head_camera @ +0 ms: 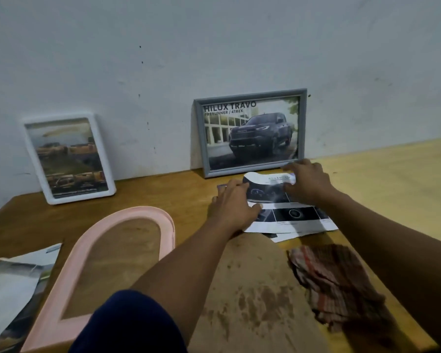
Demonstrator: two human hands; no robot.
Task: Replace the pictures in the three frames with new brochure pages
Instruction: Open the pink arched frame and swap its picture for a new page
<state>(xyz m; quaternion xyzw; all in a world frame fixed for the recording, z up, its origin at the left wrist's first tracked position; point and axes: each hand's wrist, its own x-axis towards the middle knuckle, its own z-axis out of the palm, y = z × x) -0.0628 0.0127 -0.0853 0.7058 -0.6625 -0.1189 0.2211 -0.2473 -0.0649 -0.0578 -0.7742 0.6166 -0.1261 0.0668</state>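
- Head view: the right hand [307, 182] curls over the far edge of the brochure page [294, 216]. It seems to pinch that edge, which lifts and bows, though blur hides the thumb.
- The left hand [233, 203] lies flat on the page's left side, fingers spread and thumb pressing down, gripping nothing.
- The page rests on other loose sheets on the table [392, 179], just in front of the grey frame [250, 95] that leans on the wall.
- Pulling with one hand while the other pins the page could crease or tear the thin paper.
- The right knuckles sit almost against the grey frame's lower rail, so a nudge could slide its foot out and drop it flat.
- The sheets underneath may drag along, and the wrong page could get lifted.
- The pink frame [143, 211] lies flat and empty, with the brown backing board [252, 289] beside it under the left forearm. A sweep of that arm could shove either one.
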